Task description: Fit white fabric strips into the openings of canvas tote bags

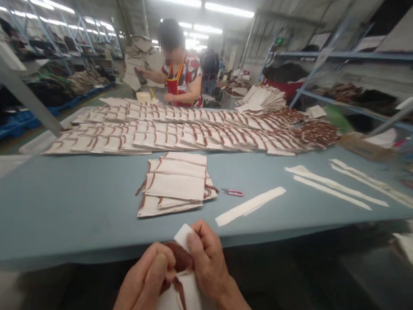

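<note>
Close before the table's (75, 200) near edge: left hand (146, 283) and right hand (206, 259), knuckles up, both clamped on a white, brown-trimmed cloth piece (189, 300). Mid-table, stacked pieces (175, 185), pink snips (233, 192). Across the table, a person (181, 70).

Cream cloth piece (191, 302) with brown strap (180, 260), pinched between left grip (145, 283) and right grip (208, 259).
Held low, just in front of the near edge of the blue surface (76, 209), not resting on it. Pale corner poking up between the fingertips; strap bunched in a dark fold at the top, then running as a thin strip down the cloth's middle.
</note>
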The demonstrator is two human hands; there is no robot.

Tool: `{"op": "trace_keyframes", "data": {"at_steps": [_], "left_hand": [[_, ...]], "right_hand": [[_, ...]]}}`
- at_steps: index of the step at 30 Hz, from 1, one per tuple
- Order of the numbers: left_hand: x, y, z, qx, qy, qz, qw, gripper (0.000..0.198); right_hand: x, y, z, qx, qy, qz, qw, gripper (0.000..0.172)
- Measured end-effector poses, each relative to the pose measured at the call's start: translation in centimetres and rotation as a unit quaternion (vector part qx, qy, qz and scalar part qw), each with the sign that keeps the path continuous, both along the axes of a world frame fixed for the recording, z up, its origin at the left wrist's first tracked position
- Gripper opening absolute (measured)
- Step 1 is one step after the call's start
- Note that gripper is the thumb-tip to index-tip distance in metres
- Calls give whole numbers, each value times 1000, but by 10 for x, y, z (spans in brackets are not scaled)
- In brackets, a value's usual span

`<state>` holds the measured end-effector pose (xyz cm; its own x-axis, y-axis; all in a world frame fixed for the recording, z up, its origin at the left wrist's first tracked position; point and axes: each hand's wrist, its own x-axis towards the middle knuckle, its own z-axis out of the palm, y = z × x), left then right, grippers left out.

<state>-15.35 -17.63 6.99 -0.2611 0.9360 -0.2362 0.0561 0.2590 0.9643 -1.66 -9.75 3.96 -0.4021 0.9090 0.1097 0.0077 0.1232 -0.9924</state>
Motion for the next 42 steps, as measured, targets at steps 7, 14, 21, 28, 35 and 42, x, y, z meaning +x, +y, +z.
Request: {"op": "trace_keyframes", "data": {"at_steps": [7,14,21,28,35,42], "left_hand": [[-20,-23,5,-36,69,-115,990,60],[-28,-24,19,-72,97,-190,974,32],[-39,-26,0,-83,65,-188,976,32],[-48,-28,-9,-65,-64,-143,985,49],[-47,-26,-13,-10,-90,-91,992,55],[-45,-30,-10,6,-90,-47,995,56]], "right_hand": [[-10,-5,-4,-9,3,4,1000,30],[-23,-7,-10,40,-75,7,996,29],[-36,-10,-22,61,-112,44,991,24],[-6,2,34,50,-89,33,994,29],[2,-46,58,-28,-171,126,977,26],[-15,-47,33,-37,-205,76,975,33]]}}
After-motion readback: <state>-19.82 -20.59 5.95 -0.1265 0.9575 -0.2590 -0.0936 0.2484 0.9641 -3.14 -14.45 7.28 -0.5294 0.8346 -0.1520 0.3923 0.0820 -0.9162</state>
